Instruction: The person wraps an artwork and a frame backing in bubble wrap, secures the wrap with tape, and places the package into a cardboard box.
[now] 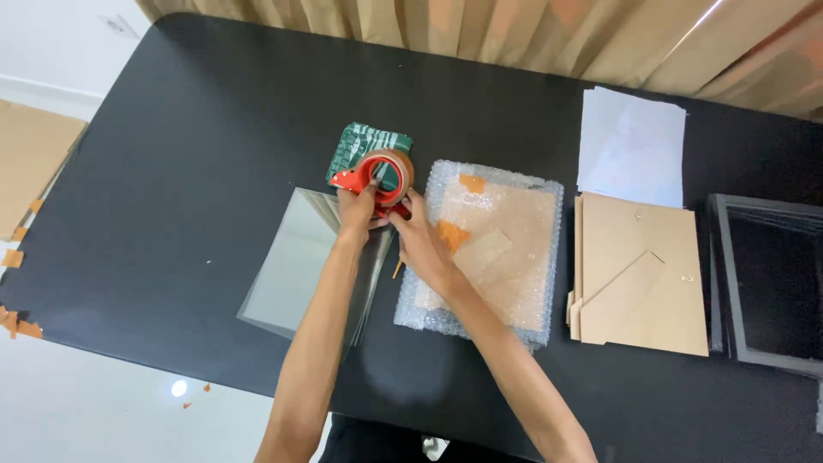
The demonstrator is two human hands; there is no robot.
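My left hand [356, 211] grips the handle of a red tape dispenser [375, 178] loaded with a brown tape roll [396, 168]. My right hand [417, 233] touches the dispenser's near side, fingers pinched at the tape end. The dispenser sits over a green patterned cloth or pad [360, 146]. Right of my hands lies a bubble-wrapped flat board [501, 257] with pieces of brown tape stuck on it. Under my left forearm lies a stack of clear glass panes [296, 261].
On the black table [189, 129] lie a brown frame backing board with stand [639, 279], white paper sheets [634, 146] and black picture frames [771, 283] at the right. Beige curtains hang behind. Cardboard and tape scraps lie on the floor at left.
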